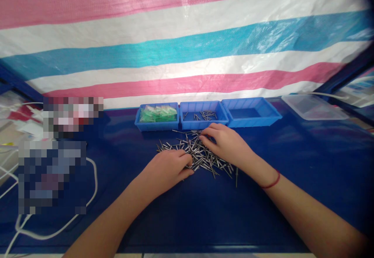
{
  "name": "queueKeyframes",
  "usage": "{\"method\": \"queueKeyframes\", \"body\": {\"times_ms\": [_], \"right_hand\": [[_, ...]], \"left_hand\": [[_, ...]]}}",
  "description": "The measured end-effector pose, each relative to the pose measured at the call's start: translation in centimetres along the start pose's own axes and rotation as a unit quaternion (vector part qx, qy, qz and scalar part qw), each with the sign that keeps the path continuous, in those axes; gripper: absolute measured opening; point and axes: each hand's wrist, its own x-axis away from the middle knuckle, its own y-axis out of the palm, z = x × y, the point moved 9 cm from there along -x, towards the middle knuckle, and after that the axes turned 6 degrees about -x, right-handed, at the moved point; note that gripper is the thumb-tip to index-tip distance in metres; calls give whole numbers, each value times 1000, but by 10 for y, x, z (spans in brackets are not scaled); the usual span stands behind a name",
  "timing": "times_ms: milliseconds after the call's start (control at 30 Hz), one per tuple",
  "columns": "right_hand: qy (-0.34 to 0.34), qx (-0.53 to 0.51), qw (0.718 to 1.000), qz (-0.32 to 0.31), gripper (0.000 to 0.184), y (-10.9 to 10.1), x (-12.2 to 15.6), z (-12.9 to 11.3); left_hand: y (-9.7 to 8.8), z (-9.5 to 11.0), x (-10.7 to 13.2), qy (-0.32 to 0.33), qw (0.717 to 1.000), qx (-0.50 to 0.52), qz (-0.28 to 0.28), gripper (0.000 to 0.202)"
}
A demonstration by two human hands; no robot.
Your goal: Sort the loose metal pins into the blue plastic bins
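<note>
A loose pile of small metal pins [201, 157] lies on the dark blue table [292, 172]. My left hand [168, 168] rests on the pile's left side, fingers curled down onto the pins. My right hand [224, 143] lies on the pile's far right side, fingers bent and pinching among the pins; a red string sits on its wrist. What either hand grips is hidden under the fingers. Behind the pile stand three blue bins: the left bin [157, 123] holds green parts, the middle bin [201, 122] holds a few pins, the right bin [251, 113] looks empty.
A clear plastic lid or tray [314, 108] lies at the back right. A white cable [87, 203] loops over the table's left side beside blurred-out items. A striped pink, white and blue tarp [187, 55] hangs behind the table.
</note>
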Motion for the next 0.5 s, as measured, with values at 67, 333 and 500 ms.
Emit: {"method": "queueKeyframes", "body": {"times_ms": [67, 333, 500], "right_hand": [[35, 28, 999, 11, 25, 7, -4, 0], [53, 76, 995, 32, 17, 19, -6, -1], [-3, 87, 994, 70, 19, 13, -2, -7]], "left_hand": [[-1, 0, 0, 0, 1000, -5, 3, 15], [-6, 1, 3, -10, 999, 15, 40, 38], [-26, -19, 7, -104, 981, 72, 150, 35]]}}
